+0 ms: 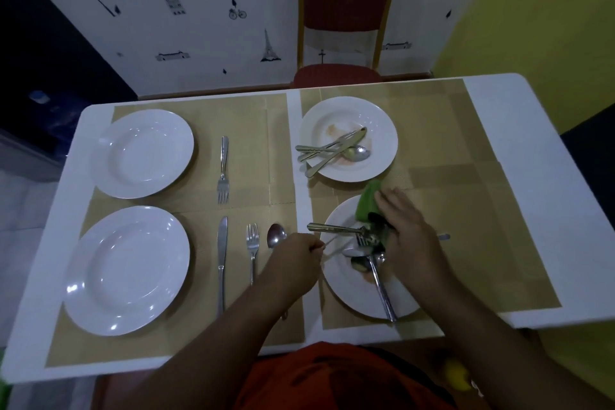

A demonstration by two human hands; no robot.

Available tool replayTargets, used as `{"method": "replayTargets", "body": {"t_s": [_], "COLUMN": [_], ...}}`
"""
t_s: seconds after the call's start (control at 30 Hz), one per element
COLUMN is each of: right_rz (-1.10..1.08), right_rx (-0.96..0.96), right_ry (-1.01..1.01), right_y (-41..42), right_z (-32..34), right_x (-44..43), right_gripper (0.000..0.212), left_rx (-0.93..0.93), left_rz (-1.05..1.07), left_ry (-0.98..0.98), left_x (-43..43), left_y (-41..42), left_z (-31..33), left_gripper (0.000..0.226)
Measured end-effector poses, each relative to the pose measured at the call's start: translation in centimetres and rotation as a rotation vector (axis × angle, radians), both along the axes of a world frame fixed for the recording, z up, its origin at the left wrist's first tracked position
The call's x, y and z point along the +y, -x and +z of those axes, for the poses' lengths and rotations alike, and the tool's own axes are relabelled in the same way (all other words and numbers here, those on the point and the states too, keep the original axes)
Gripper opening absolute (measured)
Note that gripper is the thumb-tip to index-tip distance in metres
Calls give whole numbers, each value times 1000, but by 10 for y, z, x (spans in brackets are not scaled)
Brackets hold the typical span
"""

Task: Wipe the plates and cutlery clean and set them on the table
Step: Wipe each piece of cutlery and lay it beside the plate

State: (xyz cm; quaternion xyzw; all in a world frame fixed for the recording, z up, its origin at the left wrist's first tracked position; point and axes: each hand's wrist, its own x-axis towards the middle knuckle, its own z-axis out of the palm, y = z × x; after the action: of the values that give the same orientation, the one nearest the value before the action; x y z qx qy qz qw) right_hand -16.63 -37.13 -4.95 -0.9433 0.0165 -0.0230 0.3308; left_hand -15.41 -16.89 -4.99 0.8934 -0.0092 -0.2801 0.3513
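A: Orange shirt (332, 376) at bottom edge, both forearms reaching in. Grips?

B: Left hand (296, 260) pinches the thin handle of a blurred utensil (334, 252); type unclear. Right hand (406, 236) holds a green cloth (367, 206) at the utensil's far end, over the near dirty plate (352, 296).

A: What else is around it?

B: A fork (332, 228) and a spoon (382, 293) lie on that plate, smeared. The far dirty plate (382, 130) carries more cutlery. On the left are the near clean plate (126, 270) and far clean plate (143, 153), with a laid knife (222, 263) between the near one and the hands.

A: Handling?

B: Likely steel: stiff, light, slick where greasy. Best pinched at the handle and wiped toward the tip. The plates look ceramic, so heavier and breakable; take them by the rim.

A: Writing?

B: None legible. The wallpaper (199, 27) shows only drawings: towers, a bicycle.
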Motion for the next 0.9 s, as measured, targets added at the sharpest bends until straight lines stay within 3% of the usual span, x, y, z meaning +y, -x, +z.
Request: {"method": "replayTargets", "body": {"t_s": [0.17,0.33,0.5,0.67,0.83,0.9], "right_rz": [362,202,-30,34,186,234], "right_rx": [21,154,125,82,29,10], "right_ry": [99,65,52,-30,-117,-134], "right_y": [16,1,-10,-15,-31,-38], "right_z": [-19,-26,-13,2,9,11], "right_x": [27,1,-16,12,60,78], "right_gripper": [69,77,66,67,66,66], "left_rx": [-78,26,173,159,362,309], "left_rz": [-27,40,182,384,682,706], "left_ry": [-48,-19,81,227,527,558], "left_x": [-3,3,15,33,60,70], "left_y": [-4,3,8,-6,-28,-31], "left_z": [3,2,3,16,34,34], "left_gripper": [14,16,12,15,35,23]}}
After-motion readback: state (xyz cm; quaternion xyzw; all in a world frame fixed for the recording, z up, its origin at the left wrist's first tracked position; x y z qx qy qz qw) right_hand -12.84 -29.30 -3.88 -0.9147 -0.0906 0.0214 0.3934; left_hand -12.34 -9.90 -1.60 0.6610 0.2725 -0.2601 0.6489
